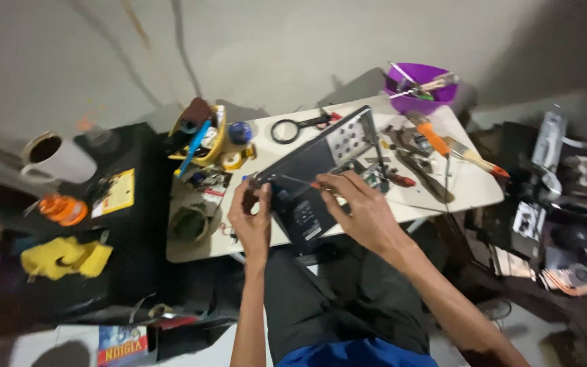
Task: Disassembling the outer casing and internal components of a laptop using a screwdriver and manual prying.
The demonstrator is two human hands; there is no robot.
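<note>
Head view: the left hand (251, 214) pinches the corner of an opened black laptop (310, 180) lying on the small white table (473, 187). The right hand (361, 207) grips a thin screwdriver (300, 182), tip on the laptop. The tip might slip and scratch parts. The screw is too small to see, and the picture is blurry.

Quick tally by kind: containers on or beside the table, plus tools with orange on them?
Mugs: 1, white mug
Bowls: 1, purple bowl
Yellow tubs: 1, yellow tub
Tools with orange: 2, orange-handled tool and brush
Total: 5
The left hand and right hand rest on the dark device; the right holds a thin screwdriver.
</note>
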